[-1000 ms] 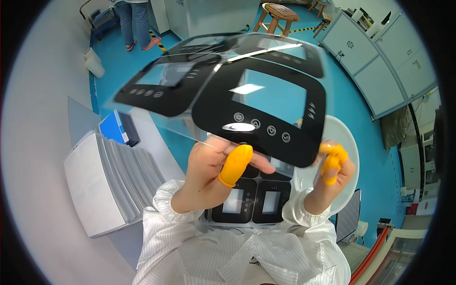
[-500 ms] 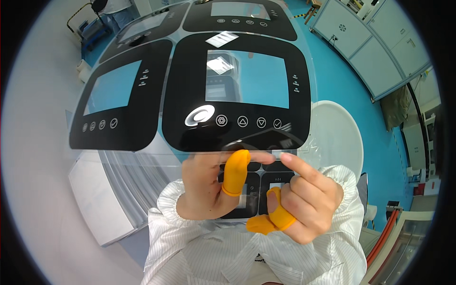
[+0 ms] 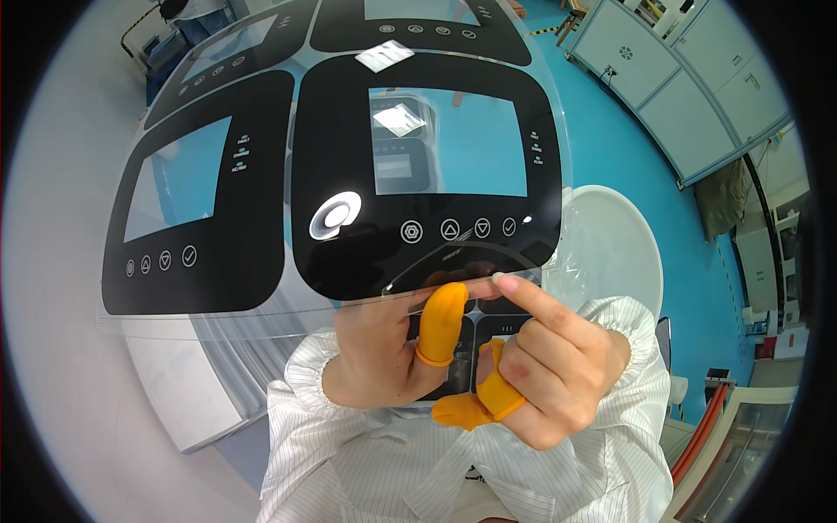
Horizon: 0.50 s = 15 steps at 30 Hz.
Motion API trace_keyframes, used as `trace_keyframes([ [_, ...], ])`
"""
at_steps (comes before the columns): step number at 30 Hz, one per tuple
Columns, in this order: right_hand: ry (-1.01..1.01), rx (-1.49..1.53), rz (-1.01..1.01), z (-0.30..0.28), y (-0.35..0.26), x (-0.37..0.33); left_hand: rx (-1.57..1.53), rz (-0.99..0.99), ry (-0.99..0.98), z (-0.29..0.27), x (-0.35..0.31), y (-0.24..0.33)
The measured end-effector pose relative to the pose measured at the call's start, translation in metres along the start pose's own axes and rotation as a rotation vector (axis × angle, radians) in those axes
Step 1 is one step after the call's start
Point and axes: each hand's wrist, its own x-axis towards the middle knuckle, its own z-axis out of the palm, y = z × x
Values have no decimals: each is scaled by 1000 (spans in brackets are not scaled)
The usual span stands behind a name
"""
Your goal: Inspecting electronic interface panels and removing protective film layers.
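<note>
My left hand (image 3: pixel 375 357) grips the near edge of a clear plastic sheet printed with several black control panels (image 3: pixel 336 113). Its thumb, in a yellow finger cot (image 3: pixel 443 322), presses on top, while the fingers reach beneath. Each panel has a window and a row of round button symbols. My right hand (image 3: pixel 558 366) points with a bare index finger, its tip at the sheet's near edge beside my left thumb. The other right fingers are curled, with yellow cots (image 3: pixel 500 397) on the thumb side, and hold nothing visible. More black panels (image 3: pixel 458 383) lie below, partly hidden by my hands.
A round white surface (image 3: pixel 619 253) stands to the right, with clear film on it. Below the sheet on the left is a pale stack with layered edges (image 3: pixel 187 375). Grey cabinets (image 3: pixel 671 87) line the far right, and a person (image 3: pixel 196 17) is at the far left.
The sheet has shifted left and tipped, its left corner dropping toward me. My right index fingertip has moved a little left along the edge, closer to my left thumb.
</note>
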Motion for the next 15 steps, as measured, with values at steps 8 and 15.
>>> trace_keyframes([
  [8,-49,15,8,4,0,2,77,10,-39,-9,-3,-5],
  [15,-35,30,19,2,1,1,176,126,9,-5,7,3],
])
